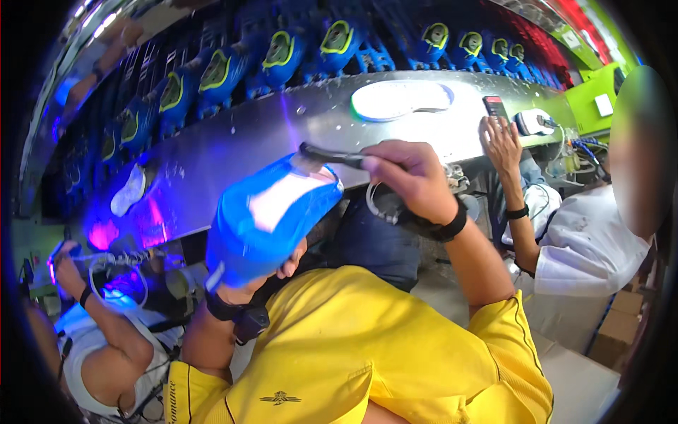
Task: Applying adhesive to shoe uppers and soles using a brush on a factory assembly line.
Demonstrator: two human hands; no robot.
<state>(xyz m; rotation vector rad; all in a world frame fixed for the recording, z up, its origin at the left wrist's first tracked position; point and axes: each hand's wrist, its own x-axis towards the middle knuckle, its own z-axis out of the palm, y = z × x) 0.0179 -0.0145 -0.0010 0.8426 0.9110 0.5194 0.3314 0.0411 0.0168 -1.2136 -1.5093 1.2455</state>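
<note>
A blue shoe upper (236, 226) is held bottom side up in front of my chest, its whitish underside facing upward. My left hand (291, 263) is closed around it from below, and most of that hand is hidden behind the shoe. In my right hand (415, 180) is a brush (335, 156) with a dark handle. Its bristle end is at the far end of the shoe's underside and appears to touch it. Beyond my hands, a white shoe sole (402, 99) lies on the metal workbench (233, 152).
Behind the bench runs a row of blue shoes (281, 55) with yellow-green collars. Another white sole (129, 191) lies at the left. At the right, a co-worker's hand (501, 141) rests by a phone (494, 107). Another person's arm (106, 311) is at the left.
</note>
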